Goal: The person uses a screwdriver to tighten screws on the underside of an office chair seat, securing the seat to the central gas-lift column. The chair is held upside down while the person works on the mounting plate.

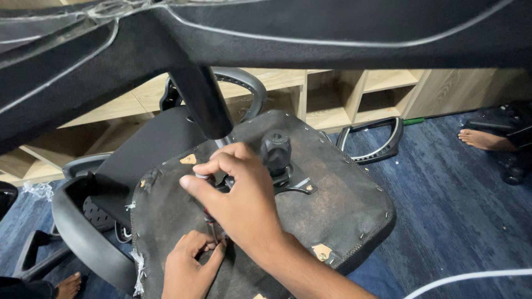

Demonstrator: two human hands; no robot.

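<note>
The office chair seat (332, 205) lay upside down, its underside covered in dark, dusty fabric stapled round the edge, resting on a second chair with a grey armrest (83, 232). The right hand (238, 194) sat over the middle of the underside, fingers curled and pressed together around the top of a screwdriver (209, 218), whose shaft ran down from the palm. The left hand (191, 266) lay just below it near the seat's front edge, thumb and forefinger pinching the lower end of the shaft against the fabric; the tip itself was hidden. Just beside the right hand, a black ribbed knob (275, 148) stood upright on a black metal bracket (296, 182) fixed to the underside. A black post (202, 102) rose from the seat to a dark padded part (332, 27) filling the top of the view. Small tan, roughly triangular patches (188, 159) showed on the fabric, one near the post, another (322, 252) near the right edge. A loose black armrest loop (374, 141) lay on the blue carpet (454, 210) before light wooden shelving (382, 88). Another person's bare foot (485, 139) rested at right.
</note>
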